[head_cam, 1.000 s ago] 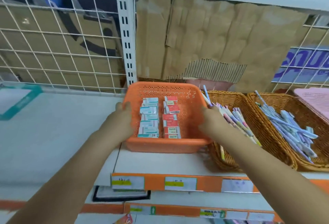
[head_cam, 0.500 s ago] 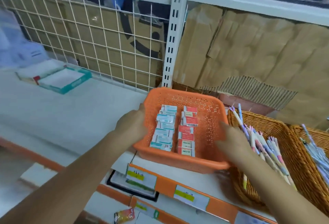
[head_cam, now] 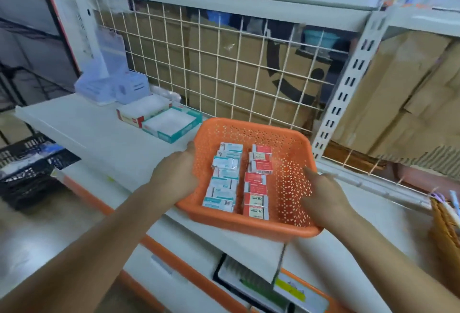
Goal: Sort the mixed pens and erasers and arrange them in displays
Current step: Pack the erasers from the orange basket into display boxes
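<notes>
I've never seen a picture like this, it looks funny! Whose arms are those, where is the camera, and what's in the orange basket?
Those are a person's arms. The camera sits on their head and looks down, so you see what they see. The left hand and right hand hold the sides of the orange basket at the front of a white shelf. Inside lie two rows of small boxes: teal boxes left, red boxes right. A wicker basket peeks in at the right edge.

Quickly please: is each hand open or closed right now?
Left hand: grips the orange basket at its left rim.
Right hand: grips its right rim.
</notes>
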